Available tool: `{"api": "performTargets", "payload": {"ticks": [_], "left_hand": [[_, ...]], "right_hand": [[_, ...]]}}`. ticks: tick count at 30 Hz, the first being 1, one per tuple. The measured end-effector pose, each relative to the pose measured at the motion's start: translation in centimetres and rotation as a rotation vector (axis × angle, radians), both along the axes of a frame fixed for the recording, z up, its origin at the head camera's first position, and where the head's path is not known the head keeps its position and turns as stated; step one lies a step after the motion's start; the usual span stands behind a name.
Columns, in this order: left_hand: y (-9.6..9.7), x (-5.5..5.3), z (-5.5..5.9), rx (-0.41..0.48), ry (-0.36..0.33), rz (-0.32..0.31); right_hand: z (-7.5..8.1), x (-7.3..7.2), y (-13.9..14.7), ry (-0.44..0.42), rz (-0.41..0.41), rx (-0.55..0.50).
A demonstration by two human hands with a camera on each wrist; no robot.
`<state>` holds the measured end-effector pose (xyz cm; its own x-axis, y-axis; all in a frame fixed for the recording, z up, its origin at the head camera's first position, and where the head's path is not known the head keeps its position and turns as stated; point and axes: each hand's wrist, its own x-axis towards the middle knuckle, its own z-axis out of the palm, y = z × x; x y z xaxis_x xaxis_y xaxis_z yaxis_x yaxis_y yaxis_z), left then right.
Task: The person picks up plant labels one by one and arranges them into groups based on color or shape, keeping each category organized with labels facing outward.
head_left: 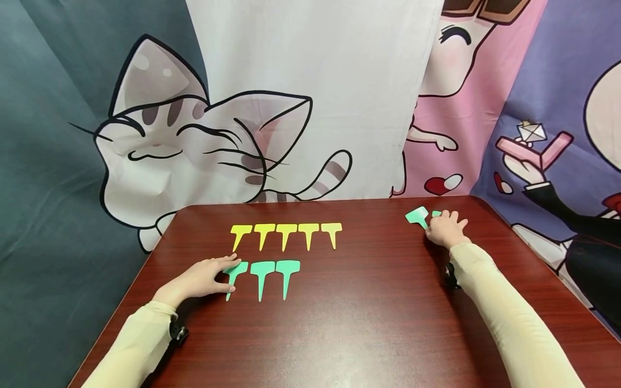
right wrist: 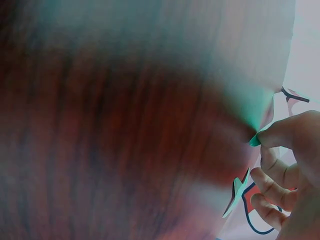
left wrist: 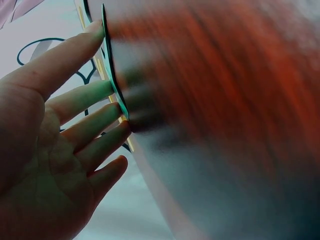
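Several green T-shaped plant labels lie on the table. At the left, my left hand (head_left: 202,278) rests its thumb and nearly straight fingers on the leftmost green plant label (head_left: 236,271). In the left wrist view that label (left wrist: 113,80) appears edge-on under the fingertips. Beside it lie two more green labels (head_left: 262,277) (head_left: 288,275). Toward the far right, my right hand (head_left: 446,229) pinches the narrow end of a green plant label (head_left: 417,216) between thumb and index finger. Another green label (head_left: 436,213) is partly hidden behind its fingers.
A row of several yellow plant labels (head_left: 286,228) lies behind the green row. The dark red wooden table (head_left: 359,312) reaches back to a cartoon-printed cloth (head_left: 310,64) hanging along its far edge.
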<state>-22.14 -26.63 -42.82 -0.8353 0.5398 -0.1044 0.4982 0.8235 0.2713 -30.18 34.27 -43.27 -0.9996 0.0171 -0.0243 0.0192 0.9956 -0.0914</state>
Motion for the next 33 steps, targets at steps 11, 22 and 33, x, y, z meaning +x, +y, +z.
{"api": "performTargets", "payload": {"ticks": [11,22,33], "left_hand": [[0.04,-0.03,0.13,-0.002,-0.012,0.007],[0.0,0.13,0.1,-0.004,-0.017,0.015],[0.02,-0.06,0.14,-0.005,-0.015,0.012]], "right_hand": [[-0.13,-0.01,-0.14,0.016,0.025,0.015],[-0.35,0.06,-0.25,0.02,0.033,0.003],[-0.1,0.22,-0.61,0.048,0.027,0.004]]}}
